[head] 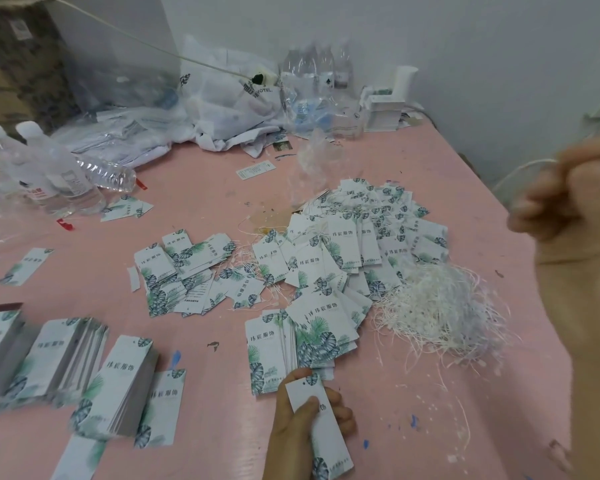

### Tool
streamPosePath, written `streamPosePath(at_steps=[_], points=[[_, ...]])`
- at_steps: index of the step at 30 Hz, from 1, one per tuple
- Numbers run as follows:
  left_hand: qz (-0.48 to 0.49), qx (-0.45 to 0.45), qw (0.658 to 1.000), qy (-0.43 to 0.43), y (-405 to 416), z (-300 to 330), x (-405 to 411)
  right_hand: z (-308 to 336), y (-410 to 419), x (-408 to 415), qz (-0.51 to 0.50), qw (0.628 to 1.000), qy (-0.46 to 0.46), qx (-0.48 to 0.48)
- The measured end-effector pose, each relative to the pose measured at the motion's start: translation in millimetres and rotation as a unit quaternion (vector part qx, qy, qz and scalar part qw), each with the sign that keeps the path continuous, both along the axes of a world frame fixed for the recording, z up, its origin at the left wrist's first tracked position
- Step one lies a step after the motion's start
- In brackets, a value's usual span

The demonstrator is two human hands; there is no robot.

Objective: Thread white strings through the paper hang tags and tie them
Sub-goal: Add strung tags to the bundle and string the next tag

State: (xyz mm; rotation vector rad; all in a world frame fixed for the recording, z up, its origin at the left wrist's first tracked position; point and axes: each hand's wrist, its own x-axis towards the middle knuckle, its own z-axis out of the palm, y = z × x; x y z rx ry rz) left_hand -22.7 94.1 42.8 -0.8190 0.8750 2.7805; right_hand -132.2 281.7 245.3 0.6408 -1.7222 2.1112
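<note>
My left hand [303, 420] grips a white paper hang tag [321, 420] with a leaf print, near the table's front edge; its punched hole faces away from me. My right hand [568, 188] is raised at the far right, blurred, and pinches a thin white string [520, 169] that arcs to its left. A tangled heap of white strings [440, 306] lies on the pink table [205, 188]. A big spread of tags with strings on them [368, 237] lies behind that heap. A small stack of tags [291, 344] sits just beyond my left hand.
Loose tags [184, 271] lie mid-table, and neat tag stacks [84, 368] stand at the front left. Water bottles [45, 171] are at the back left. Plastic bags and more bottles [257, 91] crowd the back by the wall. A white holder [388, 105] stands at the back right.
</note>
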Motion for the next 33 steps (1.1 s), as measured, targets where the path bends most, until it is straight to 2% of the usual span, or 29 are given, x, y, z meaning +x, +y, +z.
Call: streamPosePath(at_steps=[3, 5, 7, 10, 14, 18, 24, 28, 33], points=[[0.011, 0.005, 1.0, -0.005, 1, 4, -1, -15, -7, 5, -0.02, 0.999, 0.006, 0.037], [0.007, 0.0, 1.0, -0.013, 1, 0, 0, -52, -16, 9, -0.022, 0.989, -0.108, 0.096], [0.0, -0.014, 1.0, -0.007, 0, -2, 1, -92, -24, 17, 0.008, 0.96, -0.245, 0.138], [-0.015, -0.046, 0.999, 0.015, -2, 0, 3, -135, -36, 30, 0.074, 0.909, -0.403, 0.074], [-0.007, -0.106, 0.994, 0.021, -3, -4, 2, -163, -52, 43, 0.125, 0.867, -0.482, -0.019], [-0.019, -0.215, 0.976, 0.013, -5, -12, -1, -175, -60, 53, 0.125, 0.866, -0.485, 0.005], [-0.039, -0.323, 0.945, 0.04, -5, -8, 1, -177, -65, 60, 0.062, 0.898, -0.401, 0.172], [-0.008, -0.348, 0.937, 0.042, -7, -3, 2, -174, -71, 63, 0.011, 0.91, -0.342, 0.234], [0.022, -0.334, 0.942, 0.032, -5, -5, 0, -174, -82, 67, -0.019, 0.923, -0.304, 0.234]])
